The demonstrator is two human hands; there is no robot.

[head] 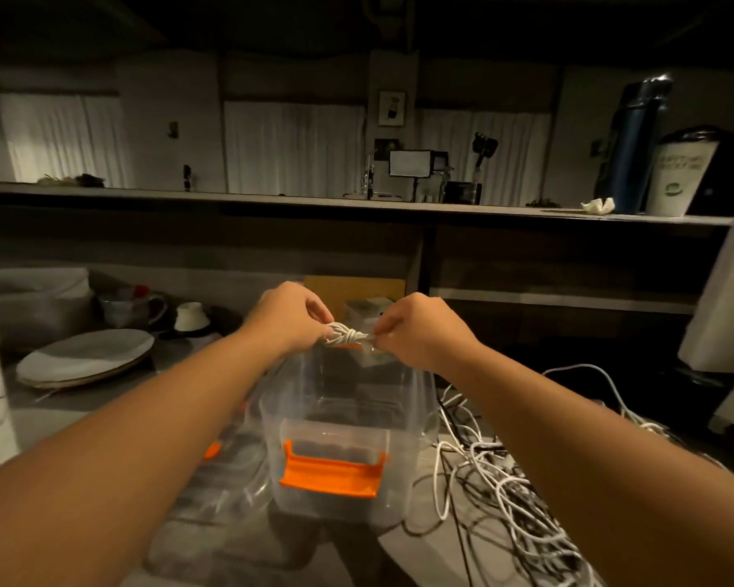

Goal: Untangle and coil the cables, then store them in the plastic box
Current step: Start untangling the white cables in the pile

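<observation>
A small coiled white cable is held in the air between both hands, above the far rim of the clear plastic box. My left hand pinches its left end. My right hand pinches its right end. The box stands open on the counter and has orange latches; I see nothing inside it. A tangled heap of white and black cables lies on the counter right of the box.
The clear lid with an orange clip lies left of the box. Stacked plates, cups and a mug sit at the back left. A raised shelf crosses behind, bearing a paper cup and a dark bottle.
</observation>
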